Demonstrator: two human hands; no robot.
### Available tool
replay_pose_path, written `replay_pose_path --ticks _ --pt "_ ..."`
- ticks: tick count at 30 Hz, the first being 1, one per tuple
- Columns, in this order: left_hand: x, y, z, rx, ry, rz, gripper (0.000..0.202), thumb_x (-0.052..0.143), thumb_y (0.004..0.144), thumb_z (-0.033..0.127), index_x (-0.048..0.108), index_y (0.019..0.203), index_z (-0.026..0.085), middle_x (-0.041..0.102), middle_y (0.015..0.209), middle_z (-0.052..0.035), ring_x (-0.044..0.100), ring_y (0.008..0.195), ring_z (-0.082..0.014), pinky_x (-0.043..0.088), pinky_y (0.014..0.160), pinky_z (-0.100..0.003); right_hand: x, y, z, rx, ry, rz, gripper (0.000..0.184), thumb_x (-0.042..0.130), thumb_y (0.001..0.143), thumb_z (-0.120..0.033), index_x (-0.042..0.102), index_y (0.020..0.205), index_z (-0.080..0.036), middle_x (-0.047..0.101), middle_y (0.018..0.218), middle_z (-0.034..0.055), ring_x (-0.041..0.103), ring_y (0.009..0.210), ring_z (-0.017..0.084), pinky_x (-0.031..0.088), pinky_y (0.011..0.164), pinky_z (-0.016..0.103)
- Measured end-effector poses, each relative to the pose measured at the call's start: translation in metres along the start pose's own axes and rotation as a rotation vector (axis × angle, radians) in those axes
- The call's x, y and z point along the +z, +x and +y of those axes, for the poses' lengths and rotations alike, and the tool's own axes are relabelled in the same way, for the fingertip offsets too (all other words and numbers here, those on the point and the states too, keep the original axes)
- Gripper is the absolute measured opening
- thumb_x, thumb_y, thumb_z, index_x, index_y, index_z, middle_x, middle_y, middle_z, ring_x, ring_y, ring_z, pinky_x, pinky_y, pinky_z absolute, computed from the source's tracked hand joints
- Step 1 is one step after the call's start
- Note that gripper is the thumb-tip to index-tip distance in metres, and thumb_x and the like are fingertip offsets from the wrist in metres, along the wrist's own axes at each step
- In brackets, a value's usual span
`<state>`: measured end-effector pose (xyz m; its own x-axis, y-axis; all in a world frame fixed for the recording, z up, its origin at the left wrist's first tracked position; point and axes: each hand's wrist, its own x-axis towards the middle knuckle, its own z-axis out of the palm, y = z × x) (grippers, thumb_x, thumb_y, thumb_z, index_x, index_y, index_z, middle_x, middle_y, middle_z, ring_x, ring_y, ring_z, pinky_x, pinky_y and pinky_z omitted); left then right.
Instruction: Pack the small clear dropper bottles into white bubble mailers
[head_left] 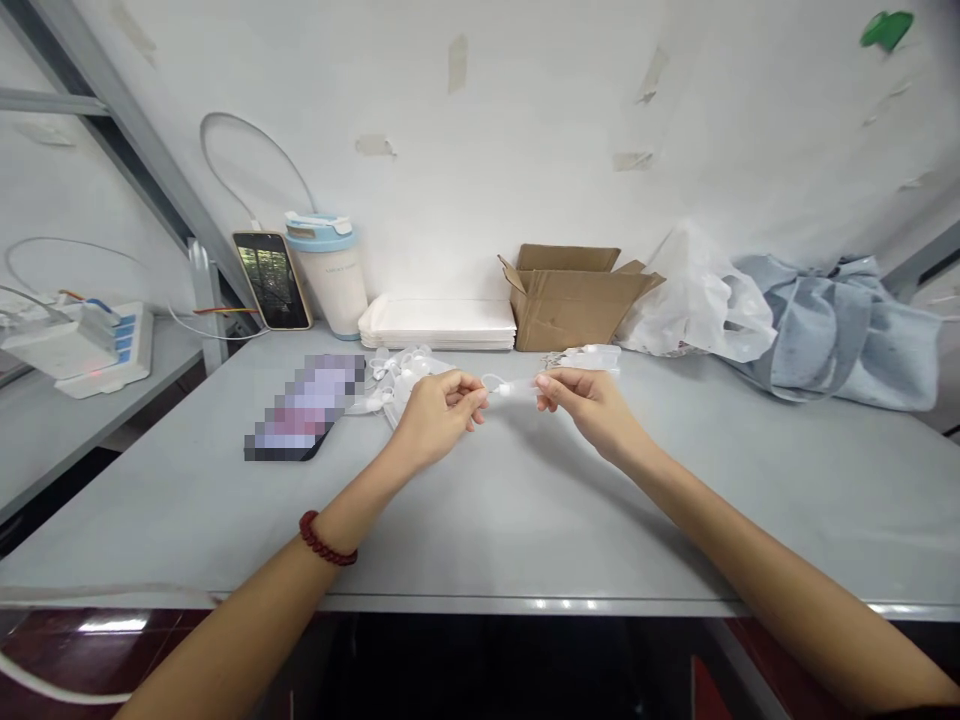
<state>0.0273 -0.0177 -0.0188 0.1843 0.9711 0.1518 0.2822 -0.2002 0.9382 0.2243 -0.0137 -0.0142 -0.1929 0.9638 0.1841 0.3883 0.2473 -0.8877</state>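
Note:
My left hand point(439, 408) and my right hand point(581, 398) are held just above the grey table point(525, 510), fingers pinched. Between them they grip a small clear plastic piece point(511, 387), each hand on one end. Behind my left hand lies a loose pile of similar clear plastic pieces point(401, 372). A few more clear pieces point(592, 355) lie behind my right hand. A red bead bracelet point(324, 541) circles my left wrist.
A phone point(304, 415) lies flat left of the pile. Along the back wall stand a propped phone point(271, 280), a blue-lidded cup point(330, 275), stacked white trays point(439, 325), an open cardboard box point(574, 295), a white plastic bag point(694, 300) and blue cloth point(832, 330).

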Motion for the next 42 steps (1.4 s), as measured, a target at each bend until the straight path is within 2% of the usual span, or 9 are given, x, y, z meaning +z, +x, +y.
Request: replay_pose_path --ticks 8,21,28,31,34,36,39,42 --pt "0.002 0.003 -0.008 -0.078 -0.056 -0.035 0.012 0.055 0.075 0.022 0.056 0.068 0.013 0.058 0.057 0.0007 0.055 0.047 -0.0093 0.046 0.050 -0.023 0.007 -0.006 -0.002 -0.023 -0.060 0.010 0.034 0.048 0.083 -0.042 0.058 0.062 -0.016 0.056 0.061 -0.0002 0.047 0.057 0.011 0.035 0.057 0.025" --pt "0.001 0.001 0.002 -0.116 -0.176 -0.033 0.016 0.059 0.074 0.025 0.057 0.065 0.013 0.057 0.053 0.0014 0.054 0.045 -0.0092 0.046 0.049 -0.023 0.008 -0.009 -0.008 -0.008 -0.077 0.054 0.038 0.047 0.084 -0.043 0.059 0.060 -0.015 0.057 0.059 -0.0002 0.046 0.054 0.010 0.033 0.055 0.024" --pt "0.003 0.000 0.000 -0.117 -0.169 -0.070 0.018 0.058 0.075 0.026 0.056 0.064 0.013 0.057 0.051 0.0015 0.053 0.045 -0.0087 0.044 0.049 -0.022 0.007 -0.008 -0.005 0.004 -0.057 0.034 0.042 0.046 0.084 -0.045 0.056 0.056 -0.016 0.055 0.055 -0.0011 0.044 0.052 0.010 0.033 0.055 0.023" --pt "-0.002 0.003 0.001 -0.100 -0.164 -0.095 0.020 0.058 0.076 0.030 0.056 0.064 0.013 0.057 0.052 0.0015 0.054 0.046 -0.0094 0.045 0.049 -0.023 0.008 -0.007 -0.007 0.011 -0.054 -0.018 0.043 0.046 0.085 -0.045 0.055 0.055 -0.016 0.055 0.055 -0.0004 0.047 0.055 0.011 0.035 0.057 0.023" --pt "-0.018 0.008 0.002 -0.068 -0.133 -0.105 0.023 0.060 0.075 0.035 0.056 0.066 0.014 0.058 0.055 0.0012 0.055 0.047 -0.0099 0.046 0.050 -0.023 0.008 -0.005 -0.011 0.021 -0.055 -0.082 0.044 0.045 0.085 -0.048 0.056 0.058 -0.016 0.056 0.059 0.0002 0.049 0.058 0.011 0.035 0.056 0.023" --pt "-0.034 0.011 0.001 -0.034 -0.097 -0.022 0.024 0.061 0.074 0.037 0.057 0.067 0.014 0.057 0.056 0.0013 0.053 0.047 -0.0089 0.044 0.050 -0.022 0.004 -0.003 -0.011 0.019 -0.058 -0.074 0.041 0.045 0.085 -0.049 0.059 0.066 -0.016 0.060 0.065 0.0010 0.052 0.061 0.012 0.037 0.058 0.024" --pt "-0.055 0.017 -0.003 -0.005 0.012 0.187 0.024 0.062 0.072 0.038 0.061 0.073 0.014 0.055 0.058 0.0030 0.045 0.043 -0.0063 0.035 0.043 -0.019 -0.006 0.003 -0.005 -0.024 -0.105 0.016 0.030 0.049 0.084 -0.043 0.061 0.079 -0.016 0.064 0.077 0.0029 0.056 0.070 0.013 0.040 0.065 0.025" --pt "-0.061 0.019 -0.009 0.003 0.205 0.296 0.024 0.061 0.071 0.038 0.063 0.074 0.014 0.057 0.058 0.0011 0.050 0.051 -0.0102 0.038 0.049 -0.020 -0.019 0.011 0.006 -0.064 -0.280 0.081 0.018 0.052 0.083 -0.032 0.061 0.079 -0.016 0.065 0.080 0.0043 0.056 0.073 0.015 0.040 0.067 0.027"
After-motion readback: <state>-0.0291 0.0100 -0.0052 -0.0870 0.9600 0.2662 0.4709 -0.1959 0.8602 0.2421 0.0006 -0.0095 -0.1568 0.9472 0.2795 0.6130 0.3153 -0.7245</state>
